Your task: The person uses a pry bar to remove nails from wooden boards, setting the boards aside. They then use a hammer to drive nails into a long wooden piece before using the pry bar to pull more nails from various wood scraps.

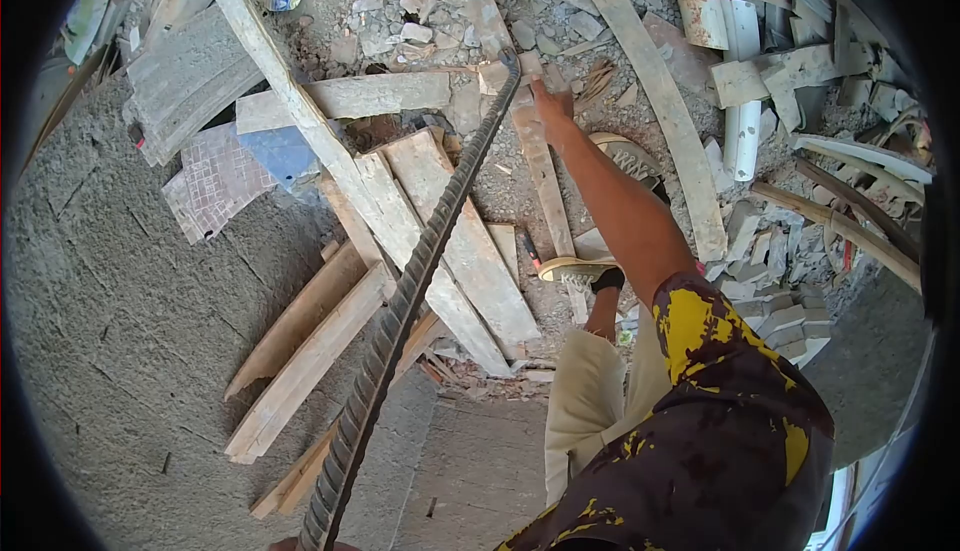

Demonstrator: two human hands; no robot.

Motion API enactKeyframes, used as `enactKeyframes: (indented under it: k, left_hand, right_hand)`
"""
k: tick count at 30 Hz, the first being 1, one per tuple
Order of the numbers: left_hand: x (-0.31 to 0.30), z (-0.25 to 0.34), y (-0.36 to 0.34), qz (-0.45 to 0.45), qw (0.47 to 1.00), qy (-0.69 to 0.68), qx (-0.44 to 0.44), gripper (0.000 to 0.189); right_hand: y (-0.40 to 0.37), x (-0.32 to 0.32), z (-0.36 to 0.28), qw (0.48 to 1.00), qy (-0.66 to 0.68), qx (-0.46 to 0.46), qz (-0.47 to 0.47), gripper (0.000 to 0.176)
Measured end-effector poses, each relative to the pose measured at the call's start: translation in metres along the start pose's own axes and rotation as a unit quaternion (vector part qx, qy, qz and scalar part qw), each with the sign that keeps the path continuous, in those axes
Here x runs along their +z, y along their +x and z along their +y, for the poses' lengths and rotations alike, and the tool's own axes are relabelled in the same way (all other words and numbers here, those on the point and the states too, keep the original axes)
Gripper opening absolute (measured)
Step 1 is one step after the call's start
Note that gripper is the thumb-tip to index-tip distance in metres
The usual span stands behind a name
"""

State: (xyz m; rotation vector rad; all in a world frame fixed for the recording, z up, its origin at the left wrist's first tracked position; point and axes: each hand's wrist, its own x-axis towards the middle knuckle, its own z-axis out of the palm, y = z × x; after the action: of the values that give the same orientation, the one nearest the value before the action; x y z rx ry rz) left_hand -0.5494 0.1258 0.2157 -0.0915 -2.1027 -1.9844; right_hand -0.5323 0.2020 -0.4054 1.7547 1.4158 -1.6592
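Ribbed bar clasped in the left hand, narrow board touched by the right hand

The near end of the bar is clamped in the left hand, whose fingers are mostly cut off by the lower edge of the view. The narrow board, just right of the bar's far end, is touched by the right hand; the fingers are bent over it, but whether they are closed around it cannot be told.

The bar is long, dark grey and ridged along its length, with a bent far tip. It is held slantwise above the rubble. Beside that tip a short wood piece is seen; whether the two are in contact cannot be told.

One bar and two hands are counted. Two shoes are seen to the right of the bar, with one long board and one white pipe farther right. To the left of the bar, two thick planks are laid near its lower half, and one blue sheet is found well apart from its upper half.
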Motion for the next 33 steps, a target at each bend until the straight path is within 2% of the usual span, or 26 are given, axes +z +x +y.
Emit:
enactKeyframes:
  k: [1,3,5,6,7,8,9,10,11,13,15,19,20,21,23,24,25,27,28,29,33]
  left_hand:
    - [0.001,-0.002,0.0,0.002,1.0,-0.015,0.003,0.035]
    - [0.007,-0.006,0.002,0.015,0.999,-0.042,0.014,0.037]
    - [0.013,-0.003,0.004,0.011,1.0,-0.012,0.007,0.038]
    - [0.01,0.0,0.004,-0.03,1.0,0.01,0.001,0.039]
    - [0.01,0.002,0.005,-0.03,1.0,0.003,0.005,0.039]
    - [0.011,0.003,0.007,-0.067,0.998,0.004,-0.01,0.04]
    - [0.014,0.005,0.009,-0.104,0.994,0.009,-0.025,0.041]
    - [0.022,0.004,0.011,-0.081,0.997,0.015,-0.014,0.04]
    - [0.032,0.001,0.015,-0.058,0.998,0.018,0.0,0.043]
    - [0.039,0.002,0.03,-0.117,0.993,-0.016,-0.023,0.039]
    - [0.044,-0.003,0.046,-0.132,0.99,-0.039,-0.02,0.039]
    - [0.053,-0.01,0.067,-0.18,0.981,-0.073,-0.02,0.039]
    - [0.056,-0.011,0.069,-0.18,0.981,-0.071,-0.019,0.039]
    - [0.058,-0.012,0.07,-0.208,0.976,-0.07,-0.016,0.038]
    - [0.063,-0.014,0.068,-0.236,0.969,-0.07,-0.012,0.037]
    - [0.068,-0.014,0.065,-0.237,0.969,-0.067,-0.007,0.036]
    - [0.071,-0.012,0.06,-0.239,0.969,-0.063,-0.003,0.036]
    - [0.065,-0.006,0.035,-0.265,0.959,-0.102,-0.022,0.035]
    - [0.061,-0.002,0.016,-0.267,0.959,-0.091,-0.007,0.034]
    - [0.061,0.001,-0.002,-0.258,0.963,-0.077,0.003,0.034]
    - [0.057,0.013,-0.056,-0.234,0.971,-0.036,0.022,0.033]
  right_hand:
    - [-0.027,-0.004,-0.01,0.998,-0.03,-0.014,0.061,0.066]
    - [-0.138,-0.051,-0.091,0.987,0.058,-0.148,0.007,0.063]
    - [-0.228,-0.088,-0.151,0.927,0.124,-0.346,-0.079,0.063]
    - [-0.264,-0.106,-0.181,0.855,0.112,-0.482,-0.158,0.062]
    - [-0.296,-0.12,-0.204,0.768,0.077,-0.572,-0.277,0.063]
    - [-0.321,-0.116,-0.205,0.681,0.11,-0.621,-0.373,0.066]
    - [-0.337,-0.113,-0.202,0.614,0.088,-0.639,-0.455,0.075]
    - [-0.347,-0.118,-0.206,0.558,-0.017,-0.677,-0.479,0.073]
    - [-0.35,-0.116,-0.207,0.553,-0.018,-0.684,-0.476,0.073]
    - [-0.341,-0.098,-0.202,0.604,-0.008,-0.683,-0.41,0.066]
    - [-0.342,-0.089,-0.21,0.62,0.049,-0.708,-0.335,0.063]
    - [-0.343,-0.1,-0.23,0.64,0.031,-0.674,-0.368,0.06]
    - [-0.353,-0.109,-0.241,0.624,-0.002,-0.694,-0.359,0.058]
    - [-0.364,-0.112,-0.251,0.6,0.044,-0.715,-0.357,0.048]
    - [-0.377,-0.116,-0.266,0.621,0.017,-0.68,-0.389,0.034]
    - [-0.379,-0.114,-0.261,0.63,0.061,-0.689,-0.354,0.026]
    - [-0.382,-0.117,-0.254,0.629,0.06,-0.69,-0.354,0.026]
    - [-0.392,-0.127,-0.235,0.658,0.082,-0.717,-0.213,0.028]
    - [-0.395,-0.132,-0.22,0.675,0.078,-0.702,-0.214,0.03]
    - [-0.396,-0.134,-0.205,0.657,0.117,-0.715,-0.206,0.03]
    - [-0.405,-0.161,-0.172,0.638,0.107,-0.738,-0.193,0.031]
